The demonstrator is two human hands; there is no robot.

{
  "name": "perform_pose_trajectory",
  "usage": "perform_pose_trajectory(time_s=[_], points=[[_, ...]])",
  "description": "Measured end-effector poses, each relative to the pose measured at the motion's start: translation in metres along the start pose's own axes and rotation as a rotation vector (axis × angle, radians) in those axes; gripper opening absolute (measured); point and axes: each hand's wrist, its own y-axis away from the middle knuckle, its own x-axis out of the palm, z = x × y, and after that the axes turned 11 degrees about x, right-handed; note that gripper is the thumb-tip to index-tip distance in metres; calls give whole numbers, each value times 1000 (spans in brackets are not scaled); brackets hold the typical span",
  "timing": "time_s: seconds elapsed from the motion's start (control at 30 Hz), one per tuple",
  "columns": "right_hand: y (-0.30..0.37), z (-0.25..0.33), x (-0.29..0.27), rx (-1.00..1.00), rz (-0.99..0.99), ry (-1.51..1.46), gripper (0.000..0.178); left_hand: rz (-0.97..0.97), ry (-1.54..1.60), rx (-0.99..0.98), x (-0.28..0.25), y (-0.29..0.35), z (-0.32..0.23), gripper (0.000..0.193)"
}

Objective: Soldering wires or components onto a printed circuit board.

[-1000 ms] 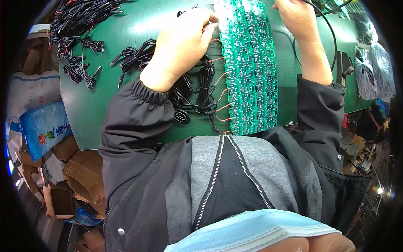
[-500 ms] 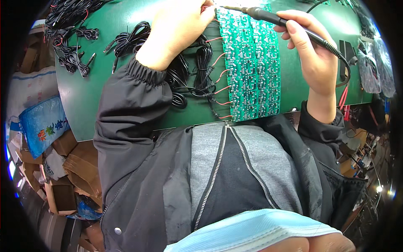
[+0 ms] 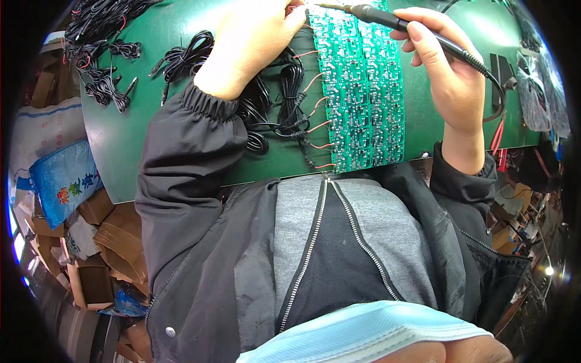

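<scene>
A panel of green circuit boards (image 3: 357, 100) lies on the green table, with red wires (image 3: 317, 81) joined along its left edge. Those wires run to bundled black cables (image 3: 292, 91). At the panel's far left corner, my left hand (image 3: 257, 39) has its fingertips pinched on a red wire (image 3: 294, 8); the wire's end is cut off by the top edge. My right hand (image 3: 451, 69) grips a soldering iron (image 3: 387, 19) by its black handle. Its tip points left, at the panel's far edge, close to my left fingertips. Whether it touches the board cannot be made out.
More black cables (image 3: 100, 27) are heaped at the table's far left. On the right are a black stand (image 3: 499, 81), red-handled pliers (image 3: 497, 136) and clear plastic bags (image 3: 532, 94). Cardboard boxes (image 3: 121, 242) and a blue bag (image 3: 63, 181) sit below the table's left side.
The soldering iron and my right hand have shifted slightly left and up. My left hand has edged the same way, still pinching. The panel's far end has moved slightly left.
</scene>
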Motion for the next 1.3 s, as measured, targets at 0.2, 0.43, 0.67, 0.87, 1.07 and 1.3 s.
perform_pose_trajectory(time_s=[0.2, 0.43, 0.67, 0.87, 1.07, 1.3], points=[[9, 11, 9, 55, -179, -86, 18, 8, 0, 6, -2, 1, 0, 16], [11, 3, -11, -19, -49, -43, 27, 9, -36, 18, 0, 0, -1, 17], [14, 7, -23, 0, -103, 18, 27, 249, 214, -291, -47, -28, 5, 33], [-23, 3, -11, 22, -153, -99, 16, 214, 487, -555, -39, -36, 18, 30], [-31, -1, -3, -33, -96, -97, 16, 180, 371, -436, -26, -30, 20, 23], [-29, -4, 0, 12, -154, -83, 17, 204, 362, -482, -26, -33, 19, 26]])
